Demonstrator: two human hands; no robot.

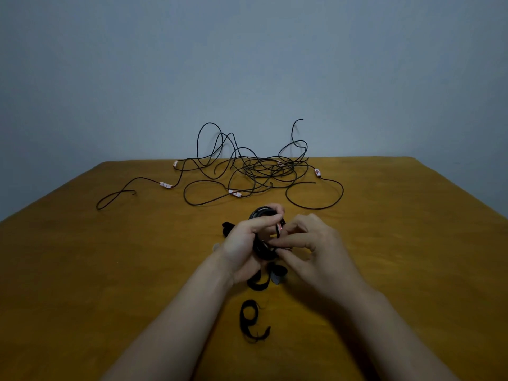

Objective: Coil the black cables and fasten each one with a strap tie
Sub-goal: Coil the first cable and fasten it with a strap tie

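My left hand [243,244] grips a small coil of black cable [264,214] held upright above the table. My right hand [313,243] pinches at the coil's right side, where a white and red tag shows; whether a strap is between its fingers I cannot tell. A loose tangle of black cables [264,169] with white tags lies at the back of the table. Black strap ties lie near me: one [251,321] curled below my hands, one [261,283] under my wrists, one [228,228] left of my left hand.
The table [82,270] is covered in a mustard-yellow cloth and backs onto a plain grey wall [247,64]. A cable end [115,198] trails toward the left edge, and a loop [316,193] reaches out at the right.
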